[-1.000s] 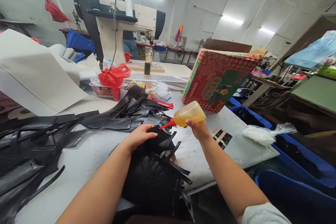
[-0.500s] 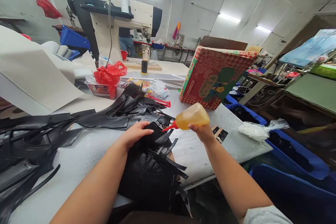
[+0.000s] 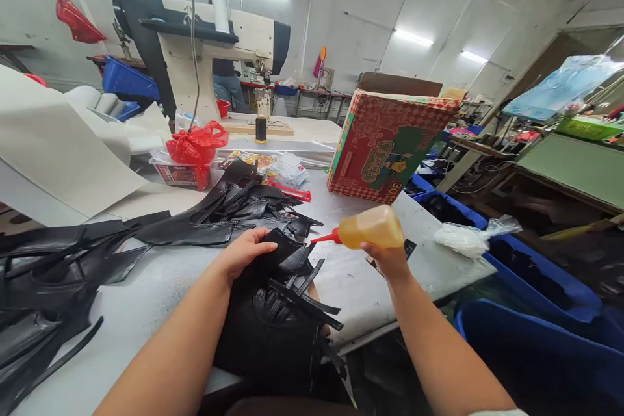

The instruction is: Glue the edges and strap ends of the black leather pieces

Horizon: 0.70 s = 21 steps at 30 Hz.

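Observation:
My left hand pinches a black leather piece, thumb on top and the other fingers mostly hidden beneath it. In my right hand lies a squeeze bottle of yellow glue, tipped on its side. Its red nozzle points left, its tip just off the right edge of the held piece. Below, black leather straps lie across a larger dark piece at the table's front edge. A heap of black leather strips sits just beyond my left hand.
A red patterned carton stands behind the bottle. At the back are a sewing machine, a black thread spool and a red plastic bag on a tub. More leather pieces cover the left. Blue bins stand right of the table.
My right hand has drawn the glue bottle slightly right and down, so the nozzle tip has moved off the leather piece. My left hand keeps its grip. The whole view has shifted a little.

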Available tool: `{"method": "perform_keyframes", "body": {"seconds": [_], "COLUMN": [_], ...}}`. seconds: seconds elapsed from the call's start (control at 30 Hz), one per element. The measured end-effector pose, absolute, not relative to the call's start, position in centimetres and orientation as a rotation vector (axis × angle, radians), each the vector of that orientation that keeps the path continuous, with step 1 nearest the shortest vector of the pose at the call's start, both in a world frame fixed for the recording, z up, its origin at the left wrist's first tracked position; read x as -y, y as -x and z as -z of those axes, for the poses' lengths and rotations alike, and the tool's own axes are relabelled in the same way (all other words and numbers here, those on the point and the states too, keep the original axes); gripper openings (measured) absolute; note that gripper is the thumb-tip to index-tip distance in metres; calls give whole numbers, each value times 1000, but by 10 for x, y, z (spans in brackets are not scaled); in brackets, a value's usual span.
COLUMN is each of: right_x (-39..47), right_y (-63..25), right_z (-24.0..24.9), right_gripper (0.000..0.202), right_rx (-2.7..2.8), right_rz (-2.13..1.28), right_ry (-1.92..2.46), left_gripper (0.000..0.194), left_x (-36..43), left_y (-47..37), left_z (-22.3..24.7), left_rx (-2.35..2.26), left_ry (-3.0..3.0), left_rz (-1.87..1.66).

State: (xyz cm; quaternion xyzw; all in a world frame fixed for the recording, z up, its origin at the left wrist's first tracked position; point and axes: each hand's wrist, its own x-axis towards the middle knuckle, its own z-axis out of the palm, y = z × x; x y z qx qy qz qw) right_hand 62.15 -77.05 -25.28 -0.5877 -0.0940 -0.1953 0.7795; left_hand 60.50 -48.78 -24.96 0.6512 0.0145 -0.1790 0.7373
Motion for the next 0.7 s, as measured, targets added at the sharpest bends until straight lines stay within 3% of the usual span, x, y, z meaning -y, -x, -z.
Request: {"method": "perform_keyframes", "body": {"seconds": [0.1,0.23,0.43,0.53,0.7], "right_x": [783,805,821,830,848], "right_y": [-606,-571,-525,-514,-501], "right_z": [263,287,314,315,317], "right_gripper": [51,55,51,54,60], "right_rx": [36,-30,-159,-187,-234], "right_rz": [458,203,129,172,269], "right_ry": [881,471,367,454,456], "left_gripper": [34,29,48,54,69], "left_x": [489,495,485,464,440], "left_y": [-606,-608,-584,-556,-516], "left_z": [253,249,198,185,208], "left_rx": [-8,18,-17,-9,-300], "left_ry": [-1521,-1868,-2682,-2786,-2871], "left_rz": [375,270,-391,-232,206]}}
